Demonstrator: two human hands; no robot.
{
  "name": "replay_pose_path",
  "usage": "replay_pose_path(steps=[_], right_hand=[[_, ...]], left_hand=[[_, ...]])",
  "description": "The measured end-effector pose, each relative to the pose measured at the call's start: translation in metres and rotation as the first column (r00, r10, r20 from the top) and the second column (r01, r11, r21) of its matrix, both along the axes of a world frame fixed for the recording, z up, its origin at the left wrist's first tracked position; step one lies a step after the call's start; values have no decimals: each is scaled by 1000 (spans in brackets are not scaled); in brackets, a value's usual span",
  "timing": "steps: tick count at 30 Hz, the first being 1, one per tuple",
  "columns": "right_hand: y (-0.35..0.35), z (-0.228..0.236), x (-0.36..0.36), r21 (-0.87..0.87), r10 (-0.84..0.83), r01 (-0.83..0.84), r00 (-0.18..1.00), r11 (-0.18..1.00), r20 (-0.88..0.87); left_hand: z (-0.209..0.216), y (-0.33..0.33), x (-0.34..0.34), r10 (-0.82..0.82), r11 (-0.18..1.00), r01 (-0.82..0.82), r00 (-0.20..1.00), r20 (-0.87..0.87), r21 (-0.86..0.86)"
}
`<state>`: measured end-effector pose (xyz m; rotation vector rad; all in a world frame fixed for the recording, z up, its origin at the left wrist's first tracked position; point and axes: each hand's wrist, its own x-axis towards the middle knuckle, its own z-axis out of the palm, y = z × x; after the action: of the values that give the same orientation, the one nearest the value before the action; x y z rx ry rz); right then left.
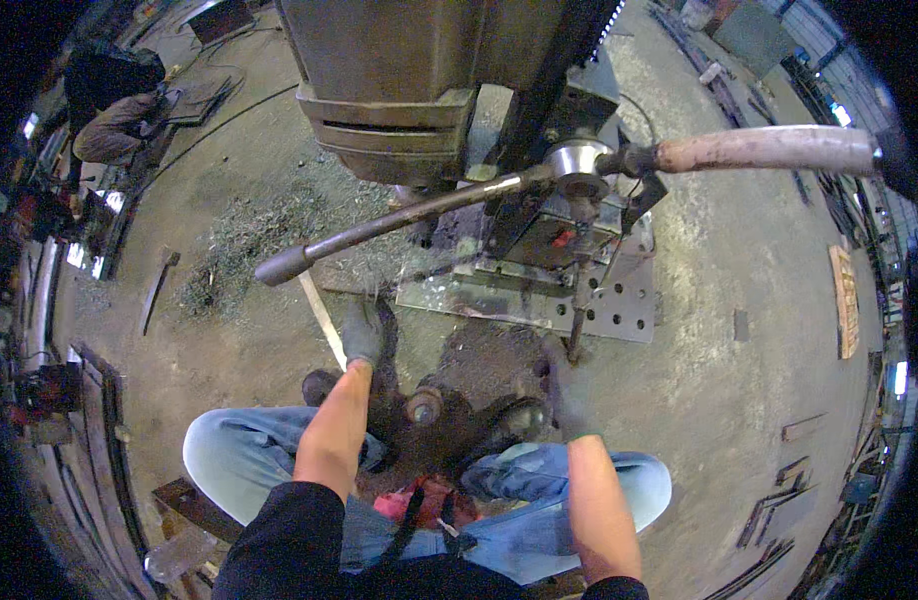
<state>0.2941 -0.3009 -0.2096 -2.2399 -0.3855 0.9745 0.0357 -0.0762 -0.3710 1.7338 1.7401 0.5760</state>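
My left hand (362,335) wears a grey glove and reaches down beside the lower end of a pale flat metal strip (321,315) on the floor. Whether it grips the strip is hidden from me. My right hand (557,385), in a dark glove and blurred, hovers just in front of a perforated steel plate (619,312) on the base of a drill press (399,90). Its fingers are not clear. A drill bit (577,325) points down at the plate. My knees in blue jeans (229,455) spread to either side.
Two long feed levers stick out from the press hub (576,165): a dark one (379,225) to the left, a pale-gripped one (769,148) to the right. Metal shavings (239,245) litter the concrete floor. Another person (114,110) crouches far left. Steel bars lie around the edges.
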Motion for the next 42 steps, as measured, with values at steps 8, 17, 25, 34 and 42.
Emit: replay_pose_path(steps=[8,17,25,34,42], right_hand=[[15,33,-15,256,-161,159,987,954,-13],[20,43,-19,254,-145,155,988,955,-56],[16,20,-16,245,-183,175,983,954,9],[15,10,-11,192,-176,160,982,968,69],[22,20,-19,234,-163,149,986,961,42]], left_hand=[[73,-1,46,-41,997,31,985,165,66],[22,49,65,-209,975,220,940,270,-11],[17,61,71,-295,955,296,953,74,-8],[33,88,93,-363,930,340,907,-213,-138],[0,41,23,58,992,-60,998,29,107]])
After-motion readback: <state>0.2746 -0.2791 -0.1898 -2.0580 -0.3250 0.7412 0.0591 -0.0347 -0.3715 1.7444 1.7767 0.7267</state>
